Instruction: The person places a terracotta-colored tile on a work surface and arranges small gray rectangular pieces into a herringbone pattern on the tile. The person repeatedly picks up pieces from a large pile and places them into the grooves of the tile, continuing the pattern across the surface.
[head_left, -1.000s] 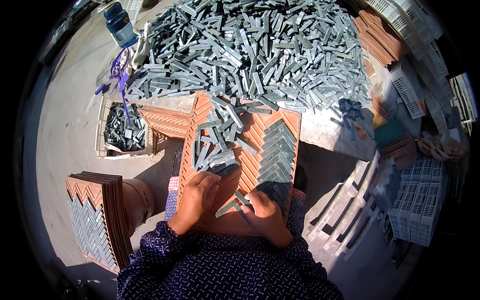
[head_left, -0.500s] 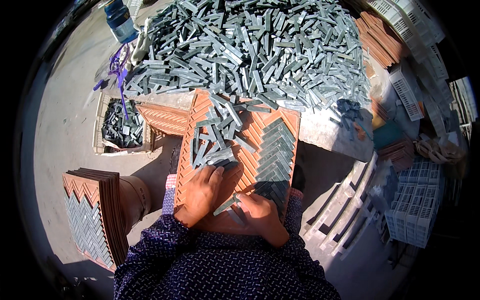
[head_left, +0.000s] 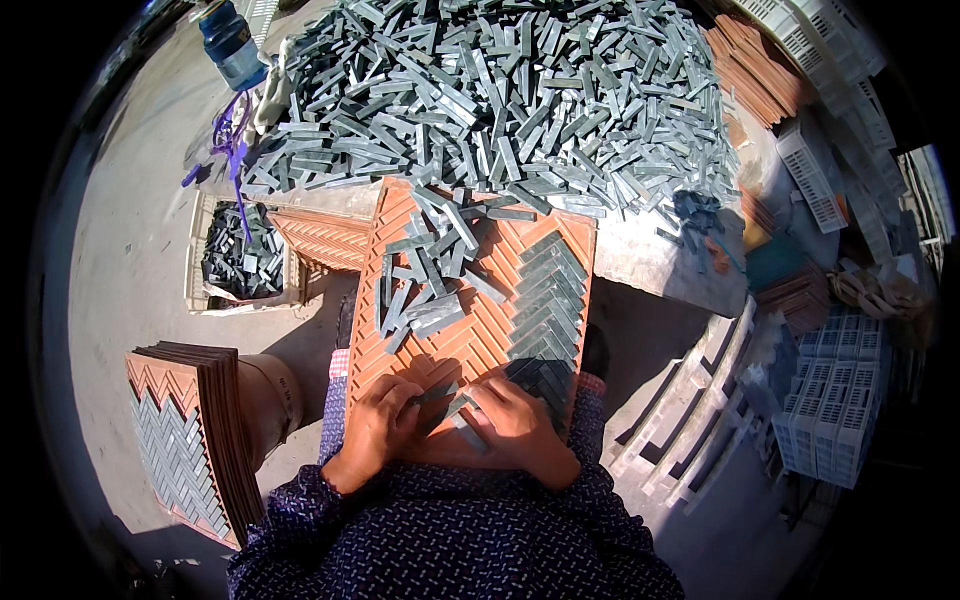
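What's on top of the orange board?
The orange board has loose grey strips heaped upper left, fitted strips in zigzag rows along the right, and more near the left hand and right hand. The heap and hands hide what's directly beneath.

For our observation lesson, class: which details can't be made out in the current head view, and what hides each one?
All in the head view:
- Left hand: whether it grips the dark strip by its fingertips; too small and shadowed.
- Right hand: its palm; hidden by the hand's back.
- Grooved board: grooves beneath the loose strips; covered by them.
- Large strip pile: far end; cut off by the upper edge.
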